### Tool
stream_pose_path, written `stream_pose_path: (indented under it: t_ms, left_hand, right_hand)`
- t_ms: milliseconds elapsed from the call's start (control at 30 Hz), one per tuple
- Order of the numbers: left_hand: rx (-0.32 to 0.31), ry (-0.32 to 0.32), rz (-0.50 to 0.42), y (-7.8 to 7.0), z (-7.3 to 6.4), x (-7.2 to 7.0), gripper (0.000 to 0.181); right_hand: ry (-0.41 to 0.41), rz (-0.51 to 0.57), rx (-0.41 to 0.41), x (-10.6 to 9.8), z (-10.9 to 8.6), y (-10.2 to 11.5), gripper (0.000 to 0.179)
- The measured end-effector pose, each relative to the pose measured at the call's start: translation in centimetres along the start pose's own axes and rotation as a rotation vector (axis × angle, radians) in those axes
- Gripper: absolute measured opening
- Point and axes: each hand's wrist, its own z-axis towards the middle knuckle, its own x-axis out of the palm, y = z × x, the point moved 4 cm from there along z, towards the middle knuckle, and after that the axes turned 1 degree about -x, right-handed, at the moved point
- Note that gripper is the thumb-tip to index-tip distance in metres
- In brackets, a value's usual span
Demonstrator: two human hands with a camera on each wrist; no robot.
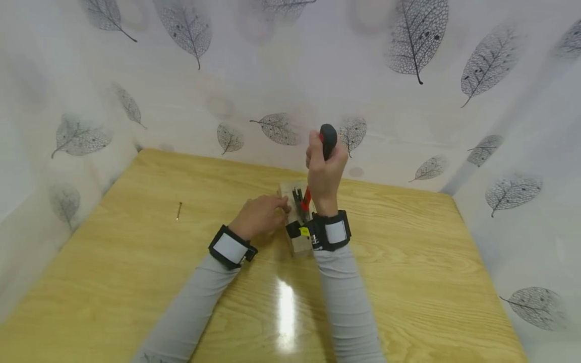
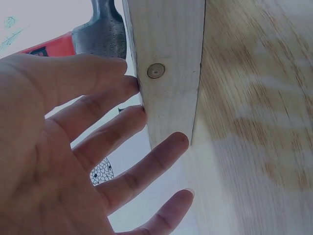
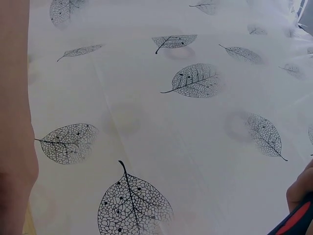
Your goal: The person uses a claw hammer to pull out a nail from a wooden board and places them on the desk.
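Note:
My right hand grips the black-and-red handle of a claw hammer, the handle's end rising above the fist. The hammer's metal head shows beside the block in the left wrist view; in the head view it overlaps the block's top. A pale wooden block lies on the table below the hammer. My left hand is at its left side, with fairly straight fingers spread and several fingertips right at the block's edge. A round, nail-head-like spot shows on the block's side.
A single thin nail lies apart on the wooden table, left of my left hand. Leaf-patterned cloth hangs behind the table and along its sides.

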Motion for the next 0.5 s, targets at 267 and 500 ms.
stream_pose_path:
  t_ms: [267, 500]
  left_hand:
    - [0.007, 0.005, -0.012, 0.1, 0.2, -0.1, 0.027]
    - [-0.001, 0.005, -0.004, 0.4, 0.2, -0.1, 0.026]
  right_hand:
    - [-0.015, -0.034, -0.048, 0.3, -1.3, 1.4, 0.032]
    - [-0.011, -0.002, -0.095, 0.1, -2.5, 3.3, 0.032]
